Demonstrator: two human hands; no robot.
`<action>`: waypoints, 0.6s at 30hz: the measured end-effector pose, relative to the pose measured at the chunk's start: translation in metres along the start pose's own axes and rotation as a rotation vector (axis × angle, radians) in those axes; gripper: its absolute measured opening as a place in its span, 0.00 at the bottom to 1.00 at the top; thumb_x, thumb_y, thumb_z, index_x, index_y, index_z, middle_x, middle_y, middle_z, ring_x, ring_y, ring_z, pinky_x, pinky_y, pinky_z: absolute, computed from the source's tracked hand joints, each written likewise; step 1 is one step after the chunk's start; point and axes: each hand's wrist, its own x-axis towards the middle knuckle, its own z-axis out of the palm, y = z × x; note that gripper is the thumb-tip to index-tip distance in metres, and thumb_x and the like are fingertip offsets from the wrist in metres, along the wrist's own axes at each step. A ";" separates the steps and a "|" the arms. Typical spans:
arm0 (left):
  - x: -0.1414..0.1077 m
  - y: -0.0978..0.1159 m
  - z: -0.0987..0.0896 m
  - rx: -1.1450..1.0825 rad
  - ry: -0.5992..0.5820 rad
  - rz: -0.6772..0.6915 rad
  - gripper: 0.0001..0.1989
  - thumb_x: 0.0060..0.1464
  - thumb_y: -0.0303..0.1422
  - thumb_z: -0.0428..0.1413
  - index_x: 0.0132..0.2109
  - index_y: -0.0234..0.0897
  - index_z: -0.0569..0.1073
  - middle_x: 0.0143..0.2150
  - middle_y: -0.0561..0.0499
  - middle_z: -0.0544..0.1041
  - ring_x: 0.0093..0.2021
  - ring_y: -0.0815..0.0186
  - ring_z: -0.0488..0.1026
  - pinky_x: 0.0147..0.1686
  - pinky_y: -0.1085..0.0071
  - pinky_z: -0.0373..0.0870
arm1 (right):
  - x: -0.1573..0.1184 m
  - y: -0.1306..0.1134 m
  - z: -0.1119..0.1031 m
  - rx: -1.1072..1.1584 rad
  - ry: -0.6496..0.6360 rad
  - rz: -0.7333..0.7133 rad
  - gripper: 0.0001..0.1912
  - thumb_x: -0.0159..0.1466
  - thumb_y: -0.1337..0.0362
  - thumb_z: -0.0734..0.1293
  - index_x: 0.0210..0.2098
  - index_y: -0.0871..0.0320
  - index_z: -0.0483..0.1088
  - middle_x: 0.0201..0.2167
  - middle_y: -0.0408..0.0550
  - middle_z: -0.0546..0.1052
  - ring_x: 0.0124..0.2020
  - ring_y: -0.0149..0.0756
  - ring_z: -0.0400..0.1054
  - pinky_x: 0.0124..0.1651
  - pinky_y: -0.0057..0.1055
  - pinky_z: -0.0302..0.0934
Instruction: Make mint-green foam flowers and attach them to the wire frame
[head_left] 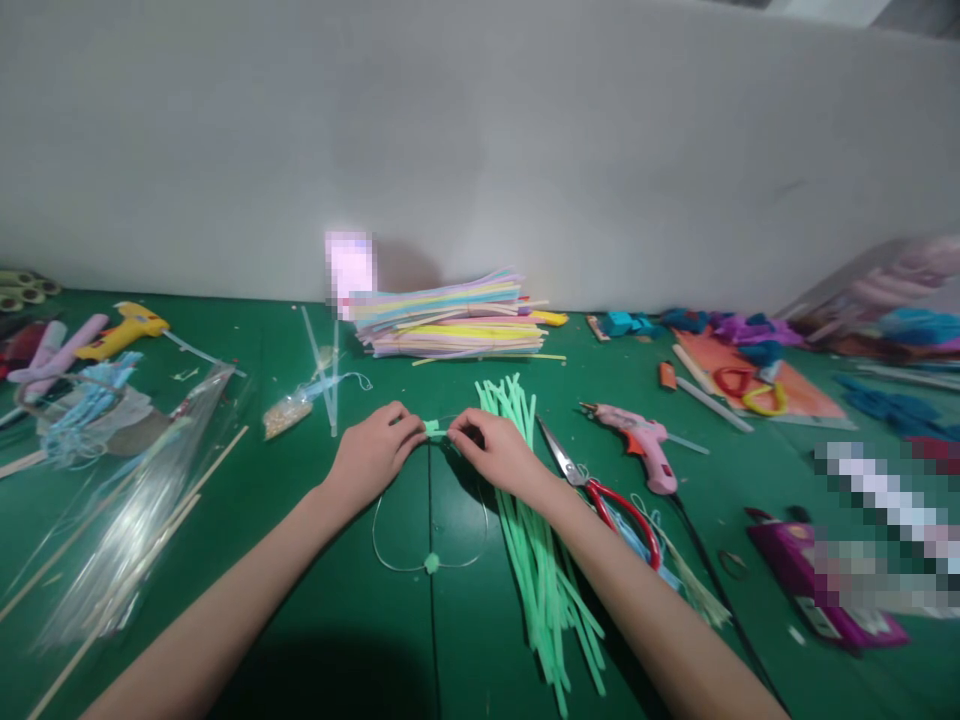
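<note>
My left hand (379, 448) pinches the left end of a short mint-green pipe cleaner (433, 429) at the far side of a thin wire ring. The fingertips of my right hand (491, 447) close on its other end. The wire ring (375, 540) hangs or lies below my hands, over the dark seam in the green table. At its near side sits a small green tuft (431, 563). A loose bundle of long green pipe cleaners (525, 560) lies under and beside my right forearm.
Red-handled scissors (626, 510) and a pink glue gun (637, 435) lie right of the bundle. Pastel pipe cleaners (450, 320) are stacked by the wall. A yellow glue gun (124, 332), a clear plastic sleeve (142, 530) and a bag of beads (287, 413) are leftward.
</note>
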 end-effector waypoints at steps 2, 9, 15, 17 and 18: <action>0.002 -0.001 0.001 0.005 -0.020 -0.007 0.15 0.65 0.36 0.57 0.55 0.35 0.72 0.53 0.44 0.75 0.47 0.59 0.76 0.45 0.58 0.77 | 0.001 -0.001 0.000 -0.022 -0.001 -0.023 0.05 0.67 0.68 0.64 0.36 0.57 0.72 0.33 0.46 0.78 0.33 0.34 0.69 0.38 0.30 0.61; 0.015 -0.002 -0.003 0.035 -0.084 0.001 0.16 0.64 0.37 0.57 0.56 0.36 0.71 0.55 0.43 0.74 0.49 0.58 0.76 0.47 0.56 0.76 | 0.018 -0.002 0.000 -0.126 -0.053 -0.154 0.05 0.67 0.67 0.67 0.38 0.58 0.75 0.38 0.51 0.77 0.42 0.40 0.70 0.47 0.37 0.62; 0.009 -0.013 -0.009 0.082 -0.094 0.033 0.15 0.65 0.36 0.57 0.55 0.35 0.72 0.54 0.44 0.75 0.48 0.59 0.76 0.46 0.57 0.77 | 0.022 0.012 0.000 -0.162 -0.031 -0.200 0.04 0.62 0.71 0.69 0.33 0.57 0.76 0.38 0.50 0.78 0.44 0.41 0.69 0.53 0.41 0.61; 0.006 -0.017 -0.010 0.119 -0.087 0.042 0.15 0.65 0.36 0.57 0.55 0.35 0.72 0.54 0.44 0.75 0.48 0.59 0.76 0.46 0.57 0.77 | 0.021 0.015 0.000 -0.172 -0.012 -0.198 0.05 0.61 0.72 0.70 0.30 0.57 0.76 0.37 0.50 0.77 0.43 0.41 0.69 0.53 0.43 0.60; 0.006 -0.019 -0.011 0.140 -0.085 0.051 0.15 0.65 0.36 0.57 0.55 0.35 0.72 0.54 0.44 0.75 0.48 0.59 0.76 0.46 0.57 0.77 | 0.020 0.016 0.000 -0.179 -0.002 -0.197 0.05 0.60 0.71 0.70 0.29 0.57 0.76 0.37 0.50 0.77 0.42 0.41 0.69 0.54 0.44 0.60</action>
